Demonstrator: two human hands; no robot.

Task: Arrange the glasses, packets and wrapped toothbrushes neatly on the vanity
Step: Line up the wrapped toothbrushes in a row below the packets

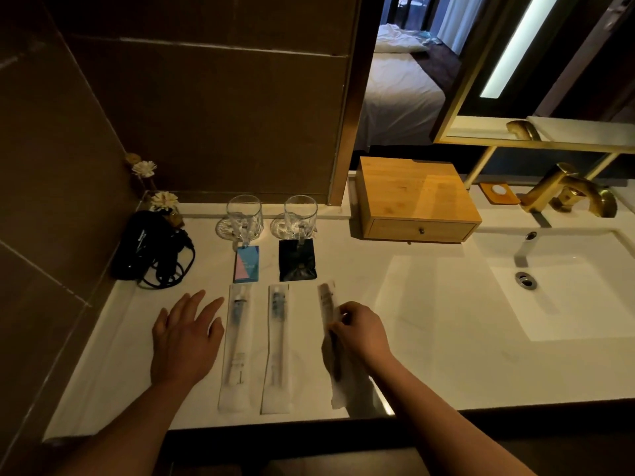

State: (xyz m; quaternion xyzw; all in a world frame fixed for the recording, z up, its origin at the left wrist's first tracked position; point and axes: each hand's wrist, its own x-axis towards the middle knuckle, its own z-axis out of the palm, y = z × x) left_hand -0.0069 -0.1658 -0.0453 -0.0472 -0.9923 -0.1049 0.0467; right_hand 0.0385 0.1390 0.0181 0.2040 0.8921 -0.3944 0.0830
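Observation:
Two clear glasses, the left glass (244, 216) and the right glass (299, 214), stand on coasters at the back of the white vanity (429, 338). In front of them lie a blue-and-pink packet (246, 264) and a black packet (297, 261). Three wrapped toothbrushes lie side by side nearer me: the left one (237, 345), the middle one (276, 348) and the right one (328, 314). My right hand (359, 329) pinches the right wrapped toothbrush at its middle. My left hand (187, 334) rests flat and open on the counter, just left of the left toothbrush.
A black hair dryer (151, 250) with coiled cord lies at the back left beside small flowers (164, 199). A wooden drawer box (417, 201) stands right of the glasses. The sink basin (563, 280) and gold faucet (567, 190) are at the right.

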